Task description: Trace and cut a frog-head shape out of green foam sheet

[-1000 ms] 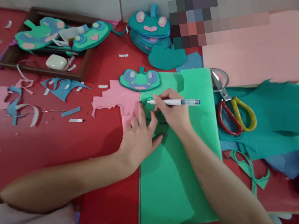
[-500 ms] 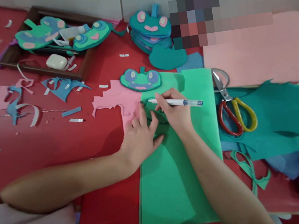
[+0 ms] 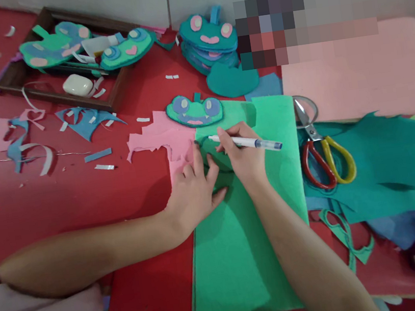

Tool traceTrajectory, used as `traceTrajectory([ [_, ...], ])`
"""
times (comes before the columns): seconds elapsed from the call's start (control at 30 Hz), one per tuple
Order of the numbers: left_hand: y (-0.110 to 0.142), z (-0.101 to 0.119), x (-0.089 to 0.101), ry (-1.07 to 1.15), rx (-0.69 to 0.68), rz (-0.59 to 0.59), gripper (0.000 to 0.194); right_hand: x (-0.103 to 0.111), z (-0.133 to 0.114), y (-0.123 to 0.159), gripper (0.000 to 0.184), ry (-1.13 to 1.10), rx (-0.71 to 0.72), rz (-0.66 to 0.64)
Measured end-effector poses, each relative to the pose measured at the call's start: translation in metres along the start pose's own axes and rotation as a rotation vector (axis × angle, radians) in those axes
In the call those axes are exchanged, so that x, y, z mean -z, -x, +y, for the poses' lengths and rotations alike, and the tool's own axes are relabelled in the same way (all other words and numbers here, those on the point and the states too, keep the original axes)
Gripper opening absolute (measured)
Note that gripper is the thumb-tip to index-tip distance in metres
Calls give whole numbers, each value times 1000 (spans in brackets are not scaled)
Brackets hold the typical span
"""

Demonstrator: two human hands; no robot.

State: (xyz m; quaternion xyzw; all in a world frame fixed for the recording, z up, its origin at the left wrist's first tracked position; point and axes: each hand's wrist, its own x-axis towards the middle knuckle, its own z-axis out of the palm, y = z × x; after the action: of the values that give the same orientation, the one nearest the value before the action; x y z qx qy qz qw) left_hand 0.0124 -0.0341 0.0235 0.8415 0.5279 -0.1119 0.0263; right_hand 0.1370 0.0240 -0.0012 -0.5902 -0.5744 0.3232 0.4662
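My right hand [image 3: 244,153] is closed round a white pen [image 3: 246,142], whose tip rests on a green felt sheet [image 3: 230,265]. A dark curved line [image 3: 227,171] is drawn on the sheet, partly hidden by my hands. My left hand [image 3: 191,191] lies with fingers spread across the sheet's left side and the edge of a cut pink felt piece [image 3: 155,139]. Just beyond my fingertips sits a green frog-face felt shape [image 3: 195,111] with purple eyes and a small tab on top.
Scissors [image 3: 317,142] with red and yellow handles lie right of the sheet, on teal felt [image 3: 394,165]. A wooden frame [image 3: 117,88] holds more frog faces at the back left. Frog faces are stacked [image 3: 208,34] at the back. Felt scraps [image 3: 87,122] litter the left side.
The pen tip has shifted very slightly to the right along the drawn line. My left hand keeps its place on the sheet.
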Motion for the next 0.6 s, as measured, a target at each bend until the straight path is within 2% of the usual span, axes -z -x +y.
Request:
traceTrajectory([
  [0.6,0,-1,0,-6,-5,2,63,0,-2,1,22,49,41,-45],
])
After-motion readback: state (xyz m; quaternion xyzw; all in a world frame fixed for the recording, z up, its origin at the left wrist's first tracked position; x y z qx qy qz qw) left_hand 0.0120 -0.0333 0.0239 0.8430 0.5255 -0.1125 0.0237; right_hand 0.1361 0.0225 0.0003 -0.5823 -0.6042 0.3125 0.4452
